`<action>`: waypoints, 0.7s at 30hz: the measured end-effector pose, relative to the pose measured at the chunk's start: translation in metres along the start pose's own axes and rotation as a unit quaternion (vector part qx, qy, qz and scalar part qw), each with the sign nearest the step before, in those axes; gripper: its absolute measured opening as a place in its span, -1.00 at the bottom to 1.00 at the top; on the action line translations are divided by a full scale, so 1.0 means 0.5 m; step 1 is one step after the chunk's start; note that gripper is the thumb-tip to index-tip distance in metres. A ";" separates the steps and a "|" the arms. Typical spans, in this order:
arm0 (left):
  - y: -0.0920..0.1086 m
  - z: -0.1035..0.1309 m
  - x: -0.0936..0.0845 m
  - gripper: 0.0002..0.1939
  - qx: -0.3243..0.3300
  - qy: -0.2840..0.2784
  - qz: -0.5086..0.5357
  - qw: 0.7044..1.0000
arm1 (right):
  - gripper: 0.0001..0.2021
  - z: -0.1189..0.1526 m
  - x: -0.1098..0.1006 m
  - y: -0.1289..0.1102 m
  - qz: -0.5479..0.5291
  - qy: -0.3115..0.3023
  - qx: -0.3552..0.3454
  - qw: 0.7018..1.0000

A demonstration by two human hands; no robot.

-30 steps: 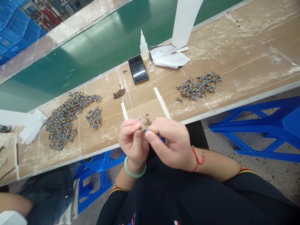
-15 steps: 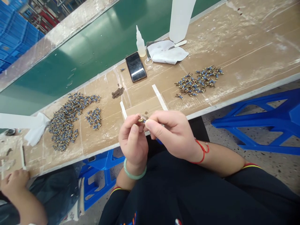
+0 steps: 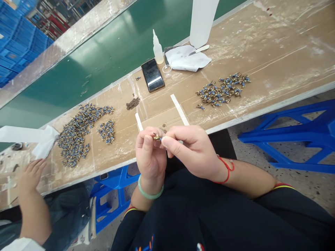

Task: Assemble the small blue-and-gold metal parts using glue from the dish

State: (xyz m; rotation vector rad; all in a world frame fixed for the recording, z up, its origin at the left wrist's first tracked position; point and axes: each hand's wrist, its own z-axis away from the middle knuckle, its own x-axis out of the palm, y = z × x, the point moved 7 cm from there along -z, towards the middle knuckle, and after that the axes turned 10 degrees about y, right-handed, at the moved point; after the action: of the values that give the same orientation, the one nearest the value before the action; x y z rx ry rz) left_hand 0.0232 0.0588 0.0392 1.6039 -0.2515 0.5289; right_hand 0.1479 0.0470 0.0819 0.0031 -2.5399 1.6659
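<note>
A tiny blue and yellow figure sits between my two hands at the table's near edge. My right hand pinches its right end between thumb and forefinger. The fingers of my left hand are closed at its other end. On the table lie a large pile of similar figures, a smaller pile beside it, and another pile at the right. A little heap of brown bits lies beyond my hands.
A phone, a dropper bottle and a white sheet lie toward the back. Two white strips flank a cardboard piece. Another person's hand rests at the far left, and blue stools stand below the table.
The other person's hand at the left has moved up and farther onto the table. My hands keep their grip, with the small figure showing slightly more between my fingers.
</note>
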 end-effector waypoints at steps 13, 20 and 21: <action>0.037 -0.010 0.002 -0.74 0.078 -0.040 -0.037 0.995 | -0.71 0.029 0.003 -0.046 0.240 0.021 -0.297 0.924; 0.047 -0.024 -0.012 -0.63 0.058 -0.049 -0.081 0.994 | -0.76 0.024 -0.005 -0.065 0.354 -0.032 -0.439 0.825; 0.048 -0.024 -0.012 -0.62 0.058 -0.050 -0.081 0.994 | -0.72 0.022 -0.007 -0.070 0.357 -0.034 -0.448 0.819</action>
State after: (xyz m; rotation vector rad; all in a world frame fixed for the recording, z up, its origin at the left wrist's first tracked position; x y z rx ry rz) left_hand 0.0048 0.0669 0.0578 1.7486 -0.1672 0.3439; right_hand 0.1526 0.0227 0.1095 -1.0764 -3.3202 0.3302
